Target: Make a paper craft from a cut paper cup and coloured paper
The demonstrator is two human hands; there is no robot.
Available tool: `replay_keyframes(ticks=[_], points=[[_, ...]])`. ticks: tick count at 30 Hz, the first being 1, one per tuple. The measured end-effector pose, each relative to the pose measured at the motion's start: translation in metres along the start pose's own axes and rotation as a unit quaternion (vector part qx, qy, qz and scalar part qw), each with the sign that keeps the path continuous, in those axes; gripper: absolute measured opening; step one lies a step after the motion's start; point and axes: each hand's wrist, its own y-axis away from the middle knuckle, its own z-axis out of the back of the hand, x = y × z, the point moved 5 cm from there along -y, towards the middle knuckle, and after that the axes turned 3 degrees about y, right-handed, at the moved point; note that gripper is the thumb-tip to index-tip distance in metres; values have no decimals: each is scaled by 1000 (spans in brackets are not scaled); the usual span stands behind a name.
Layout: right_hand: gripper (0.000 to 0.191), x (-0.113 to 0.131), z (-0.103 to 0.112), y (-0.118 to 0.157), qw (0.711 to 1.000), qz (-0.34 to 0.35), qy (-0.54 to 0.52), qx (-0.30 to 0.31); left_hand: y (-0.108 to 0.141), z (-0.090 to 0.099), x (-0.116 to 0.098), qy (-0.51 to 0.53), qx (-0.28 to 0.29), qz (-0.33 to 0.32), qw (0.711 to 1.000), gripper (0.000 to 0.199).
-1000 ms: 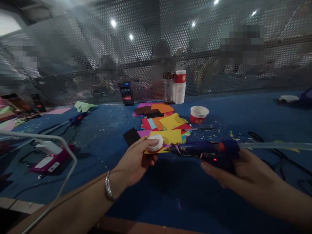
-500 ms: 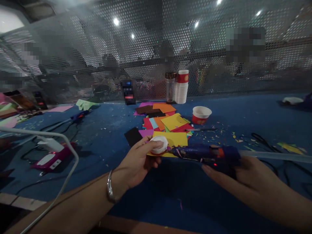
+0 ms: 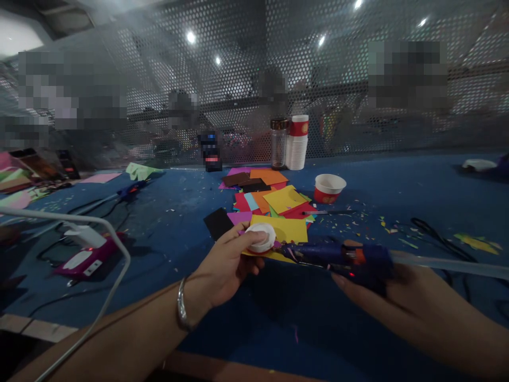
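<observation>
My left hand [image 3: 225, 268] is closed on a white round paper piece [image 3: 265, 245], like the base of a paper cup, with the thumb on top. Yellow paper [image 3: 283, 257] shows at its lower edge; whether the two are joined I cannot tell. In my right hand [image 3: 413, 297] is a dark blue hot glue gun [image 3: 318, 254], its red light lit. A pale glue stick [image 3: 445, 264] sticks out of its back end. The gun's nozzle points left and lies at the right edge of the white piece, touching or almost so.
Coloured paper sheets [image 3: 286, 199] are piled ahead, with a thin dark tool [image 3: 330, 213] at their right. A red-white paper cup [image 3: 329, 188], a bottle [image 3: 279, 146] and stacked cups [image 3: 297, 146] stand beyond. Left lies a purple power strip [image 3: 89, 262]; a white cable [image 3: 121, 286] crosses before it.
Hardly anything differs. The glue gun's nozzle end has dipped slightly, and more yellow paper shows beneath it. Both hands keep their hold.
</observation>
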Motion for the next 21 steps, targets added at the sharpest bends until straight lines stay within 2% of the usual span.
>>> replay_keyframes(ticks=[5,19,21], points=[[27,-1,-2,0,1000,-12,-26,14,0,0,0,-9,-15,4,1000,9],[25,0,-3,2,1000,4,-23,19,-1,1,0,-26,-8,7,1000,16],[23,-2,-1,2,1000,-16,-23,-4,-1,1,-1,-29,-7,5,1000,17]])
